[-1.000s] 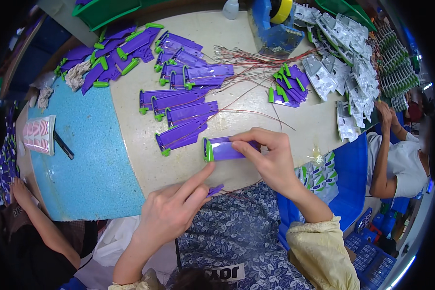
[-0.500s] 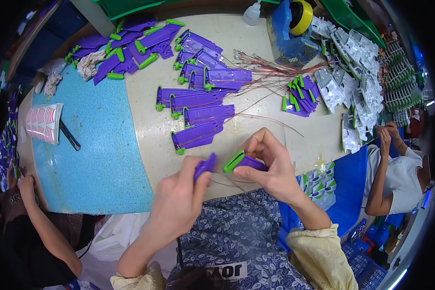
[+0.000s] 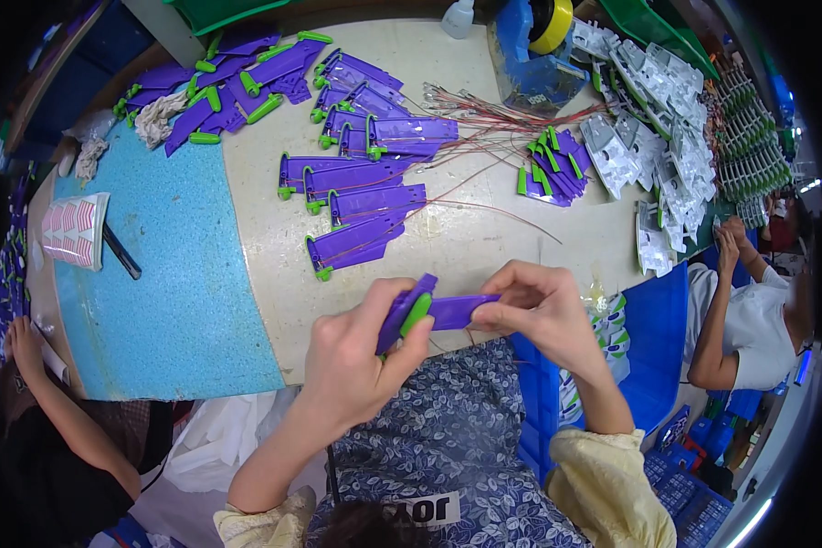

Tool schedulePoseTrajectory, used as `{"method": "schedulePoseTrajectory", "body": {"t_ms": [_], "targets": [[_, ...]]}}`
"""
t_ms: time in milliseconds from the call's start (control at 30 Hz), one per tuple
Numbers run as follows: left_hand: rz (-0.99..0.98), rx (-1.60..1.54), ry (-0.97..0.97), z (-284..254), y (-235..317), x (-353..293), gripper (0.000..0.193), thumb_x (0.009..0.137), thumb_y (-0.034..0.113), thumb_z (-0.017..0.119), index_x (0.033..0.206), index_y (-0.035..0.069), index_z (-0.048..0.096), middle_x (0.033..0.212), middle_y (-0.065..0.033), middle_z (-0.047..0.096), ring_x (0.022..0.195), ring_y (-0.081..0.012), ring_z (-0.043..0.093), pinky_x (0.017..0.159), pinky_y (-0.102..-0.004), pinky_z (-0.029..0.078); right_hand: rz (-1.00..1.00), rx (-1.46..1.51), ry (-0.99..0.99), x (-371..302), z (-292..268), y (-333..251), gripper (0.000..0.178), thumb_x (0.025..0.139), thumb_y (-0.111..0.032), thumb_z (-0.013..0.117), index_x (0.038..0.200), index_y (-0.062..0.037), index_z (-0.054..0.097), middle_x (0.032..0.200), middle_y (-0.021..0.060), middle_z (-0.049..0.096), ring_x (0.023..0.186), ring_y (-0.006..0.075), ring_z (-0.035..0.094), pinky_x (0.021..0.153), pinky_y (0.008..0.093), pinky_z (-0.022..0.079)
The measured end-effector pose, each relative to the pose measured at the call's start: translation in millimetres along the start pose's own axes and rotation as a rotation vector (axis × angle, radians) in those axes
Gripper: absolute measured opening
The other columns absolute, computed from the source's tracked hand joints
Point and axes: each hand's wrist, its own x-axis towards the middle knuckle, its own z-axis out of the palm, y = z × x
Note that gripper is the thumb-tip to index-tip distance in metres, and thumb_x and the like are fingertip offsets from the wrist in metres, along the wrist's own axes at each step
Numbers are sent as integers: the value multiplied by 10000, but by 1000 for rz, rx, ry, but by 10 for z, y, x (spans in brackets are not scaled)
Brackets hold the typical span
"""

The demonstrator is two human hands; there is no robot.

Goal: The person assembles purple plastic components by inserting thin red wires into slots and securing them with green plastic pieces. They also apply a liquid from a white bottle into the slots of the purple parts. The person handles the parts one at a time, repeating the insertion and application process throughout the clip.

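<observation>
In front of me, above the table's near edge, my left hand [image 3: 349, 361] is closed around a purple plastic piece [image 3: 400, 320]. A green end piece [image 3: 416, 314] sits against it between thumb and fingers. My right hand [image 3: 541, 312] pinches the far end of a flat purple plastic part [image 3: 457, 312], whose other end meets the green piece. Whether the two purple pieces are joined is hidden by my fingers. Just beyond lie several purple parts with green ends [image 3: 361, 239], thin red wires [image 3: 502, 205] running from them.
Finished-looking purple-green parts [image 3: 247, 87] pile up far left, near a blue mat [image 3: 164, 301]. A tape dispenser [image 3: 543, 55] stands at the back, with grey-white plastic housings [image 3: 653, 119] right of it. A blue bin [image 3: 653, 338] is at right. Co-workers sit on both sides.
My hands have come together, and the green end piece now touches the piece in my left hand. My right hand holds the flat part by its other end. The view has shifted slightly.
</observation>
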Motion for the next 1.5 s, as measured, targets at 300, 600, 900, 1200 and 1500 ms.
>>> {"method": "schedulePoseTrajectory", "body": {"t_ms": [300,600,900,1200,1500], "targets": [[-81,-102,-355,-15,37,177,241,962,199,672,1142,41,644,767,-139,703,538,-261,647,520,-379,501,-404,-450,109,-157,148,-62,179,829,-35,775,991,-8,704,720,121,674,589,162,649,528,331,463],[-606,-799,-568,-206,90,176,332,984,275,683,1063,-46,655,748,-119,698,463,-102,565,414,-226,409,-655,-454,202,-260,-168,-36,120,776,20,798,890,1,765,664,18,489,543,87,398,494,286,255],[-751,-748,-457,-106,99,102,322,998,292,671,1072,-22,658,748,-99,678,462,-102,555,411,-229,403,-790,-358,78,-277,-36,-97,163,733,18,831,890,-13,800,607,12,511,524,88,402,480,277,238],[-731,-1073,-551,-96,54,37,399,978,242,685,1215,-68,602,685,-124,674,392,-112,497,354,-255,359,-683,-266,233,-252,-135,-43,74,814,8,799,877,8,760,654,-11,496,541,44,353,496,261,219],[-772,-959,-430,29,88,77,278,989,234,676,1097,-19,633,732,-97,680,465,-120,571,397,-241,400,-927,-500,-20,-427,79,-84,175,751,-19,810,920,-24,766,712,98,582,588,218,589,526,329,445]]}}
